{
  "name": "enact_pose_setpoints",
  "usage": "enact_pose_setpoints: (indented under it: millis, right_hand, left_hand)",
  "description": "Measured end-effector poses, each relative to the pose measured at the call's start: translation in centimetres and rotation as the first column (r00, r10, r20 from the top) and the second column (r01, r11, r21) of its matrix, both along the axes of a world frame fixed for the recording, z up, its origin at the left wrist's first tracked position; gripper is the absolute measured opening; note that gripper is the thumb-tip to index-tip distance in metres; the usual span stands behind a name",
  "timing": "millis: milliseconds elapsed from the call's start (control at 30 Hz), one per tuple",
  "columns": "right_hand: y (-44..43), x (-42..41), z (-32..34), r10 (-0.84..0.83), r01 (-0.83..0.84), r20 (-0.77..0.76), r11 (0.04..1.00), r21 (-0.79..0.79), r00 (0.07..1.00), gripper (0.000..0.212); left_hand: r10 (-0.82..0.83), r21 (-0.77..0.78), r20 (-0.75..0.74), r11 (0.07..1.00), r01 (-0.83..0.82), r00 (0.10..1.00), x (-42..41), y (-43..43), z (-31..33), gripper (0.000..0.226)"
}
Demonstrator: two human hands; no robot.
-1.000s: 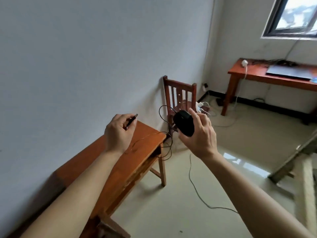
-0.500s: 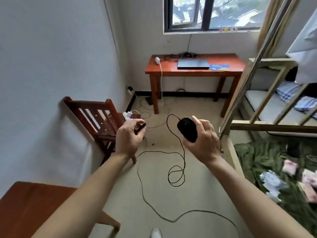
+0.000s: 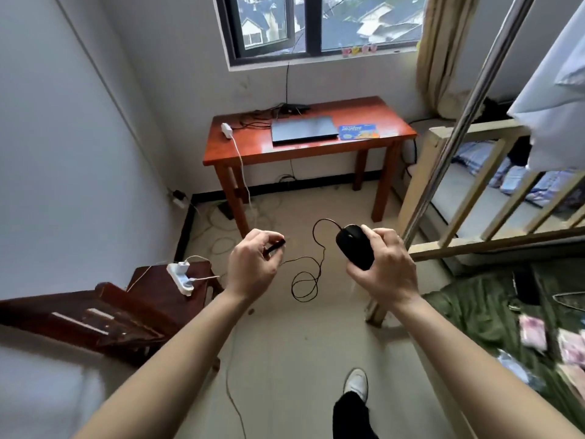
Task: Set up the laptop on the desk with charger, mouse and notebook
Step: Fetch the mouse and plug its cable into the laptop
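**A:** What's in the left hand (image 3: 253, 267)?

**B:** Its fingers (image 3: 264, 240) pinch a small black plug (image 3: 274, 245) at the end of a thin cable (image 3: 305, 280). The cable droops in a loop below and between the 2 sets of fingers.

**A:** And the right hand (image 3: 384, 267)?

**B:** Its fingers are curled round the black mouse (image 3: 354, 250), gripping it in mid-air.

**A:** Which step is this, then?

**B:** Carrying the mouse across the room, I'd say. The counter (image 3: 253, 150) stands well beyond the fingers, under the window. On it, from left to right, are the white charger (image 3: 225, 129), the closed laptop (image 3: 302, 129) and the blue notebook (image 3: 357, 131) just beside the laptop.

**A:** What does the next move call for?

**B:** Probably walking up to the counter without letting the hanging loop snag. Then the mouse goes on bare wood near the laptop, and the plug goes to a port. I cannot tell from here which side of the laptop has one.
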State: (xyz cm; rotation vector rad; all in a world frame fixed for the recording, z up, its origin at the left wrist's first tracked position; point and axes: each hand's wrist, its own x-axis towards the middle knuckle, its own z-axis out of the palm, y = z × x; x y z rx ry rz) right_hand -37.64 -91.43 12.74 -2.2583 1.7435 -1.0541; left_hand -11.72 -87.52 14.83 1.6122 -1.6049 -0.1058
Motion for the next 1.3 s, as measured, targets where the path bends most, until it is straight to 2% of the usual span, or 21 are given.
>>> enact_pose_setpoints:
  millis: [200, 267, 367, 500, 700, 833, 967, 1067, 1300]
  right_hand:
    - [-16.2, 1.2, -1.0, 0.031, -0.031, 0.007, 0.999, -0.005, 0.999, 0.074]
    - [-21.5, 1.2, -0.3, 0.042, -0.042, 0.016, 0.999, 0.01, 0.999, 0.075]
    - [-30.0, 0.9, 1.6, 0.035, -0.035, 0.014, 0.998, -0.052, 0.999, 0.075]
    - [-39.3, 1.4, 3.2, 0.02, -0.019, 0.039, 0.999, -0.041, 0.999, 0.075]
    - [-52.2, 3.6, 5.2, -0.036, 0.042, 0.074, 0.995, -0.087, 0.997, 0.07]
    - [-62.3, 5.1, 7.5, -0.07, 0.082, 0.086, 0.986, -0.145, 0.994, 0.071]
    - [-72.0, 6.0, 11.4, -0.136, 0.157, 0.103, 0.961, -0.226, 0.985, 0.07]
    - [-78.2, 6.0, 14.1, -0.197, 0.228, 0.135, 0.929, -0.29, 0.971, 0.067]
    - [-90.7, 4.1, 13.8, -0.286, 0.324, 0.18, 0.914, -0.244, 0.941, 0.068]
  left_hand:
    - [0.033, 0.01, -0.012, 0.999, -0.033, 0.999, 0.9, -15.2, -0.4, 0.013]
    - [0.042, 0.013, -0.015, 0.999, -0.042, 0.999, 1.0, -20.3, 0.6, 0.015]
    - [0.05, -0.05, 0.0, 0.998, -0.05, 0.999, 1.0, -28.3, 3.1, 0.019]
    - [0.068, -0.047, -0.047, 0.996, -0.071, 0.997, 1.4, -36.7, 4.5, 0.017]
    - [0.002, -0.117, -0.078, 0.993, -0.011, 0.997, 3.2, -50.6, 5.1, 0.015]
    - [-0.038, -0.229, -0.121, 0.973, 0.009, 0.992, 5.3, -62.0, 6.1, 0.015]
    - [-0.085, -0.286, -0.206, 0.958, 0.023, 0.975, 6.3, -73.4, 9.1, 0.012]
    - [-0.144, -0.356, -0.205, 0.933, 0.063, 0.968, 6.4, -81.1, 11.8, 0.011]
    - [-0.232, -0.354, -0.27, 0.927, 0.128, 0.934, 5.5, -94.8, 10.9, 0.01]
